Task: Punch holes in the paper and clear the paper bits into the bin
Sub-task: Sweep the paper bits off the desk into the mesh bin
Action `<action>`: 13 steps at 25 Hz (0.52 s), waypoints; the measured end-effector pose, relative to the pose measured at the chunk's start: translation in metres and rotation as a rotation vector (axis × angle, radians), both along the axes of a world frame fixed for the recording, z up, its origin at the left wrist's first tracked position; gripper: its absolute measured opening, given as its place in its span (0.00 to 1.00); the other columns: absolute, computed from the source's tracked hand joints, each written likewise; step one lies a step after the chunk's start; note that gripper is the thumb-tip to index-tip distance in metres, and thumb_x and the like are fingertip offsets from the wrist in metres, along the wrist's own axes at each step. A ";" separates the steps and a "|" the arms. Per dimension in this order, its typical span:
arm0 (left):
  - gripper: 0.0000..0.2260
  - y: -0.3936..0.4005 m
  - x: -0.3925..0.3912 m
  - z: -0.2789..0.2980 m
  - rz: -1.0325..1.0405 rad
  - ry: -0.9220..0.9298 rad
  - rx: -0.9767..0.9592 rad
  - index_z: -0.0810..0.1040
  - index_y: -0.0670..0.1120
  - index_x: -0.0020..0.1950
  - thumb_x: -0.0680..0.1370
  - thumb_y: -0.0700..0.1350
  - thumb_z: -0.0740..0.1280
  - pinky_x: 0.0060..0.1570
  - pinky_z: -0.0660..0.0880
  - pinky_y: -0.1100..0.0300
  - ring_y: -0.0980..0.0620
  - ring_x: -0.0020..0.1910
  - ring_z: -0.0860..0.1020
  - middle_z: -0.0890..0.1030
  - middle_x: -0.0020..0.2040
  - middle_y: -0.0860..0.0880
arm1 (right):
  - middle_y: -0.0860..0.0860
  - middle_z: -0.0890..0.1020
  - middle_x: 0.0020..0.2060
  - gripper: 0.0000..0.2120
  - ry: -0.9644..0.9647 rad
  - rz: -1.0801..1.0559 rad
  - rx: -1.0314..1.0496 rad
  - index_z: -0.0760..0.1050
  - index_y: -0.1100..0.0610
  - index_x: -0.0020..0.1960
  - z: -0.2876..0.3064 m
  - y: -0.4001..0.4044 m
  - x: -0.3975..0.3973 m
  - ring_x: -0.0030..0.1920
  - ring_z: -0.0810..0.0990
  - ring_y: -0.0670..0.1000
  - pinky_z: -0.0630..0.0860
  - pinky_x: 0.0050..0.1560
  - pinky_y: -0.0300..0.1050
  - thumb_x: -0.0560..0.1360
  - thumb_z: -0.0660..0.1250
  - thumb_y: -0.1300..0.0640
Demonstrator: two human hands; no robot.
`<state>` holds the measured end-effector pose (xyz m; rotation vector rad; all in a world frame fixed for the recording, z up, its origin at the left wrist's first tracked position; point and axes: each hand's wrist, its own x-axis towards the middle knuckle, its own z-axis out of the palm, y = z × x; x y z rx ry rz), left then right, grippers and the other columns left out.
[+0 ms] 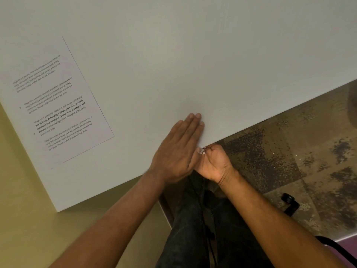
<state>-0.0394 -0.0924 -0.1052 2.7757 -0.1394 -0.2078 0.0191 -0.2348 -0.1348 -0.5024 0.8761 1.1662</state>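
Left hand (pixel 179 149) is lying flat on the white table (pixel 212 64), fingers straight and together, pointing toward the near edge, the hand's side sitting right at that edge. Right hand (pixel 214 162) is sitting just below the table edge, palm up and cupped, fingers loosely curled, touching the side of the left hand. Small white paper bits (pixel 202 150) are resting in the cupped right palm, right at the table lip where the two hands are meeting. A few more specks are lying on the mottled brown floor (pixel 289 151) well to the right of the hands. Printed paper (pixel 63 105) is lying flat on the table well to the left of both hands, text running at an angle to the camera, with two small dark marks showing near its left margin; can't tell for sure that they're punched holes. Neither hand is touching the sheet. Person is sitting, dark trousers (pixel 202 229) showing under the table between the forearms. A black chair caster (pixel 288 200) is standing on the floor to the right of the right forearm.
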 end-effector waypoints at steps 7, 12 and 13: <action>0.29 -0.039 -0.013 0.000 -0.166 -0.007 -0.060 0.54 0.39 0.83 0.85 0.51 0.53 0.83 0.52 0.47 0.45 0.85 0.48 0.53 0.84 0.39 | 0.54 0.89 0.47 0.25 -0.077 0.020 -0.093 0.88 0.59 0.46 -0.008 -0.012 -0.002 0.49 0.89 0.50 0.86 0.46 0.44 0.80 0.58 0.43; 0.28 -0.051 -0.017 0.002 -0.229 -0.001 -0.121 0.55 0.39 0.83 0.85 0.51 0.53 0.83 0.53 0.46 0.46 0.85 0.49 0.54 0.84 0.40 | 0.55 0.88 0.38 0.31 -0.016 0.023 -0.142 0.85 0.60 0.42 -0.015 -0.025 -0.001 0.40 0.89 0.50 0.85 0.37 0.43 0.86 0.49 0.47; 0.28 -0.051 -0.017 0.003 -0.221 0.006 -0.138 0.55 0.39 0.83 0.85 0.51 0.53 0.83 0.54 0.46 0.46 0.85 0.49 0.54 0.84 0.40 | 0.55 0.88 0.39 0.28 -0.014 0.034 -0.149 0.84 0.61 0.45 -0.013 -0.027 -0.001 0.41 0.89 0.51 0.85 0.38 0.44 0.85 0.51 0.46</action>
